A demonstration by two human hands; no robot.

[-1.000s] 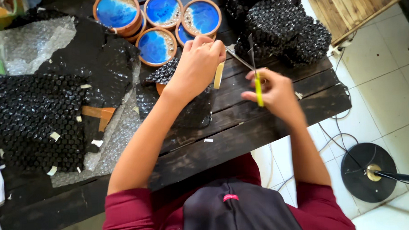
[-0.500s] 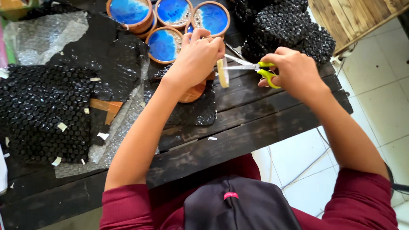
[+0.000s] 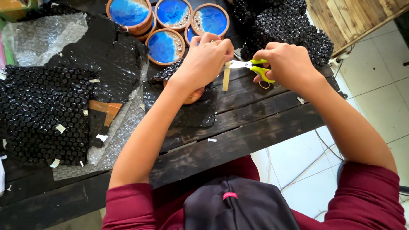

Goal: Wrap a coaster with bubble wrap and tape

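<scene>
- Scissors (image 3: 249,66) have swung from upright a second ago to lying level now, blades aimed left at the strip of tape (image 3: 226,76)
- Right hand (image 3: 286,63) has its fingers curled through the yellow-green handles, and the blades look nearly closed just beside the top of the tape; whether they already bite it I cannot tell
- Left hand (image 3: 206,60) pinches the tape's upper end between fingertips, fingers bunched tight, so the pale strip hangs straight down and taut enough to meet the blades
- Under that hand sits a round piece (image 3: 191,95) half covered by black bubble wrap (image 3: 191,112), near the middle of the dark wooden bench (image 3: 241,141), seemingly kept close so the tape can go straight onto it
- Four blue-topped round coasters (image 3: 166,46) cluster toward the far edge, unwrapped
- Wrapped black bundles (image 3: 278,21) are stacked at the far right corner
- A larger sheet of black wrap (image 3: 37,116), dotted with tape scraps, spreads over the left end
</scene>
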